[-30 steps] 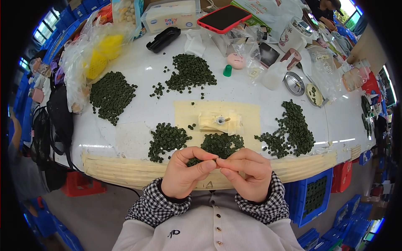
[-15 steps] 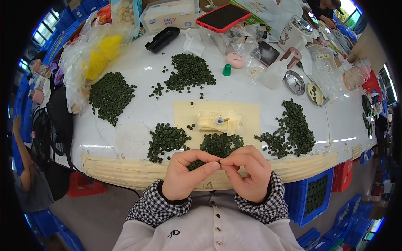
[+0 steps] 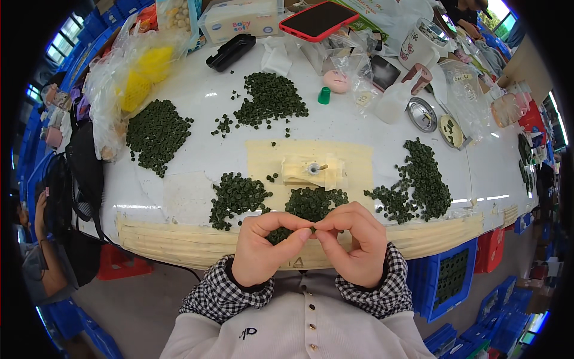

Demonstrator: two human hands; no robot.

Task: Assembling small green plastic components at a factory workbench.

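Note:
My left hand (image 3: 269,246) and my right hand (image 3: 357,240) meet at the table's near edge, thumb and forefinger of each pinched together. Between the fingertips sits a small dark green part (image 3: 313,230), mostly covered, much like the loose round ones around it. Just beyond my fingers lies a heap of dark green round parts (image 3: 314,202). Another heap (image 3: 238,197) is to its left, and a long one (image 3: 426,185) to its right. Past the middle heap, a taped block (image 3: 297,172) with a metal pin (image 3: 323,167) stands on a yellow taped patch (image 3: 263,157).
Two more heaps lie farther off, one at left (image 3: 157,136) and one at centre (image 3: 269,102). Along the back are a black tray (image 3: 232,52), a red-cased phone (image 3: 318,23), a green cap (image 3: 324,96), a white squeeze bottle (image 3: 391,106) and a mug (image 3: 421,45). A blue crate (image 3: 445,281) stands below right.
Both hands stay pinched together, with only a slight shift of the fingers around the small part. At far left, another person's arm has lowered.

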